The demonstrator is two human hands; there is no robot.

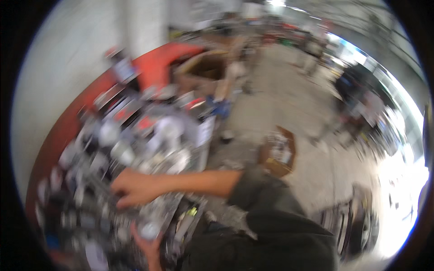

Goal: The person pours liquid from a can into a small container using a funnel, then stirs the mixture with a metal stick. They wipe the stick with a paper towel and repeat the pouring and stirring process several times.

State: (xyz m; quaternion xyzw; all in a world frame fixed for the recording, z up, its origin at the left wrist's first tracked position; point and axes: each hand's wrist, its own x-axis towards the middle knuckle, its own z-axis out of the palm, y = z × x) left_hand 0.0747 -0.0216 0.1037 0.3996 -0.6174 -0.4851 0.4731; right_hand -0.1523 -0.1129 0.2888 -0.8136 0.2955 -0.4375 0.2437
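The whole view is smeared by motion. My right hand [135,187] reaches across from the right over a cluttered workbench [185,203]. Its fingers bend down over a heap of small grey and white parts [90,180]; whether they grip anything is too blurred to tell. Below it, near the lower edge, my left hand [147,248] has its fingers curved around a pale round piece [149,230]. White cup-like parts [123,153] and clear crumpled plastic [178,160] lie just beyond the right hand.
A red curved board [153,63] edges the bench along the wall. At the back stands an open cardboard box [205,67]. Another carton [278,151] with contents sits on the floor to the right. Further right are a person [361,104] and a striped seat [341,223].
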